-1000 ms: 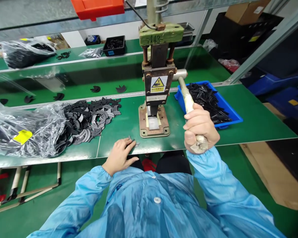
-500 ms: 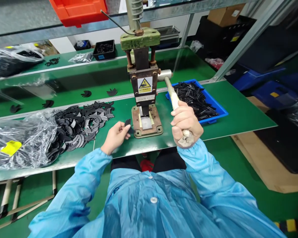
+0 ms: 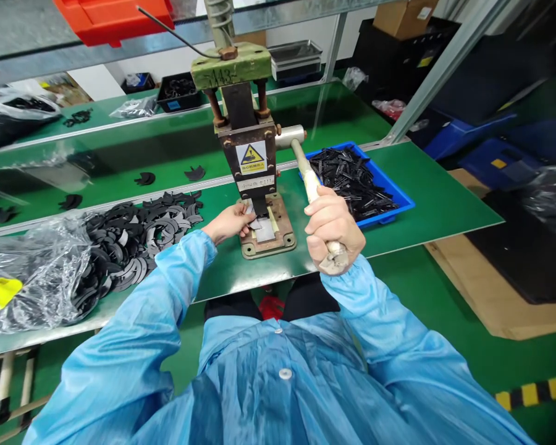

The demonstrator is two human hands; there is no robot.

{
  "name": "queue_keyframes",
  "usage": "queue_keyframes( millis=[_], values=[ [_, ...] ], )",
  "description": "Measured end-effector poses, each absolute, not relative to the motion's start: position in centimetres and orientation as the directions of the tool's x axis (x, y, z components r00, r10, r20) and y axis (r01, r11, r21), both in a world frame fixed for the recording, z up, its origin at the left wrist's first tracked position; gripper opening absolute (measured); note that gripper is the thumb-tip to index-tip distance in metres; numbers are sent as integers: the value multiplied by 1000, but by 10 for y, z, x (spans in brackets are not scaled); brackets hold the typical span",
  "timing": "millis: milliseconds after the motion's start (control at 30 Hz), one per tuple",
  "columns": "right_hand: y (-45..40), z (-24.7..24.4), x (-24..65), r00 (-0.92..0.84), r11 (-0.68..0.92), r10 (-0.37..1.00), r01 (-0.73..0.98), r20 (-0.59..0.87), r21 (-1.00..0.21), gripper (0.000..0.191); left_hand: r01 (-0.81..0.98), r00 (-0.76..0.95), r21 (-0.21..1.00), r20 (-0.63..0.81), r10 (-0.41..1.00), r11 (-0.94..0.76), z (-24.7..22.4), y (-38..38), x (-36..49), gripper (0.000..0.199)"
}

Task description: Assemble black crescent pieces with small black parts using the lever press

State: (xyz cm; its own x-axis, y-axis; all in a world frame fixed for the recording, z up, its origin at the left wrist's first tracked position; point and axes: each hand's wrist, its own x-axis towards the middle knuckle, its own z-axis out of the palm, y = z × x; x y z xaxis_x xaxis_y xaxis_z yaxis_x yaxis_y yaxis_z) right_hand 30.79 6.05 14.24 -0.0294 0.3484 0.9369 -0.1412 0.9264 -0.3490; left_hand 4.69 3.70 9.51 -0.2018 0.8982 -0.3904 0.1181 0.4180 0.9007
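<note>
A hand press (image 3: 248,145) with a yellow warning label stands on the green bench. My left hand (image 3: 234,222) pinches a small dark curved part (image 3: 256,224) at the left side of the press's base, under the ram; the fingers partly hide the part. My right hand (image 3: 333,230) is wrapped round the wrapped lever handle (image 3: 309,179) on the right of the press. To the left lies a heap of black curved parts (image 3: 136,238), spilling from a clear plastic bag (image 3: 37,272).
A blue tray (image 3: 401,196) of narrow black pieces sits right of the press. A few curved parts (image 3: 145,178) lie behind the heap. Black bins (image 3: 179,104) stand farther back, and a red bin (image 3: 115,21) hangs above. A metal post (image 3: 445,74) rises at the right.
My left hand has moved from beside the press onto its base, under the ram, with the dark part. My right hand keeps its hold on the lever. The view has shifted slightly.
</note>
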Motion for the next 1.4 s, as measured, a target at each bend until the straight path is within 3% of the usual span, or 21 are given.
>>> queue_keyframes(
  millis=[233, 333, 400, 500, 600, 667, 767, 800, 867, 933, 1067, 1200, 1400],
  values=[
    [63, 144, 307, -5, 942, 282, -189, 959, -278, 24, 184, -207, 789, -551, 808, 585, 109, 50, 47, 30],
    [64, 143, 308, -11, 937, 276, -217, 961, -272, 22, 187, -234, 795, -534, 813, 576, 107, 50, 51, 26],
    [65, 143, 310, -18, 936, 274, -225, 962, -271, 20, 201, -270, 840, -447, 853, 504, 101, 43, 58, 21],
    [68, 143, 310, -2, 938, 264, -232, 964, -258, 21, 282, -308, 921, -178, 935, 268, 84, 18, 69, 17],
    [71, 142, 309, 9, 933, 276, -241, 961, -266, 21, 420, -235, 906, 64, 970, 42, 68, -20, 69, 21],
    [71, 142, 308, 6, 930, 295, -231, 956, -285, 20, 505, -241, 863, 120, 963, 19, 64, -45, 50, 22],
    [69, 142, 307, 15, 931, 309, -212, 951, -299, 21, 616, -386, 775, 141, 912, 141, 71, -72, -13, 20],
    [69, 142, 307, 20, 931, 310, -209, 950, -299, 22, 724, -435, 649, 168, 885, 233, 76, -77, -40, 21],
    [68, 143, 306, 27, 931, 311, -207, 950, -299, 23, 770, -494, 547, 186, 849, 328, 86, -82, -94, 28],
    [69, 143, 305, 31, 932, 310, -207, 950, -297, 24, 867, -456, 302, 158, 876, 397, 93, -83, -138, 43],
    [69, 144, 304, 48, 937, 299, -206, 953, -283, 28, 944, -328, 36, -21, 945, 328, 93, -79, -183, 57],
    [67, 146, 305, 29, 938, 300, -190, 953, -290, 28, 960, -277, -36, -26, 960, 276, 89, -72, -194, 43],
    [64, 146, 307, -13, 937, 306, -172, 952, -303, 29, 979, -204, 49, 108, 973, 199, 98, -68, -174, 45]
  ],
)
